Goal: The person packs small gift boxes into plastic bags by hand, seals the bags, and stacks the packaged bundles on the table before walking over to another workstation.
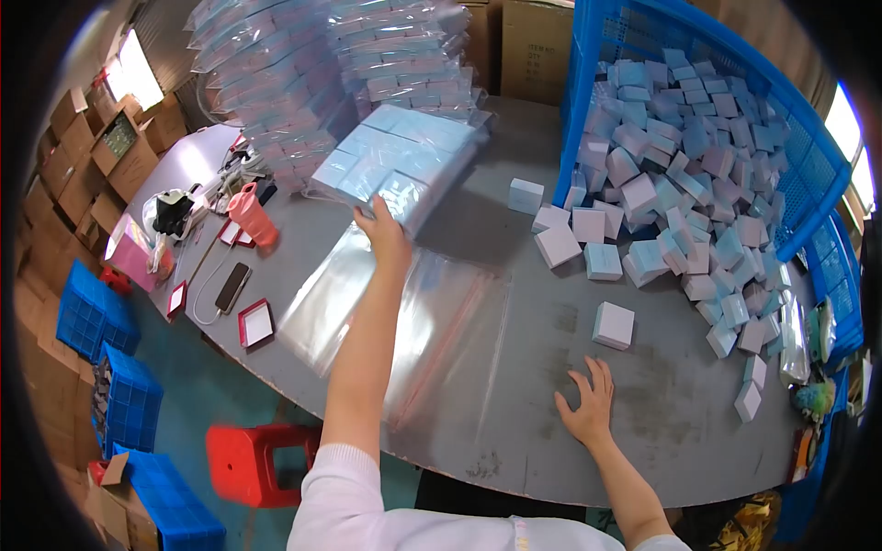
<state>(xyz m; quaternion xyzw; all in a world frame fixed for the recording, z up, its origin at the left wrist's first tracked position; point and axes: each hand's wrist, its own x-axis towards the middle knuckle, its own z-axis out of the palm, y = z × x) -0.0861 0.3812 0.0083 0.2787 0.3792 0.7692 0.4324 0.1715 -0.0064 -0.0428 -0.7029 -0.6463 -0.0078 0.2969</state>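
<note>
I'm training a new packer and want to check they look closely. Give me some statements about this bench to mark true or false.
1. The left hand touches a packed bag. True.
2. The right hand is gripping a box. False: the right hand is open, with the nearest box just beyond its fingertips.
3. The large basket on the table stands upright. False: the large basket is tipped, its boxes spilling onto the table.
4. A phone lies left of the flat clear bags. True.
5. The stool is blue. False: the stool is red.
</note>
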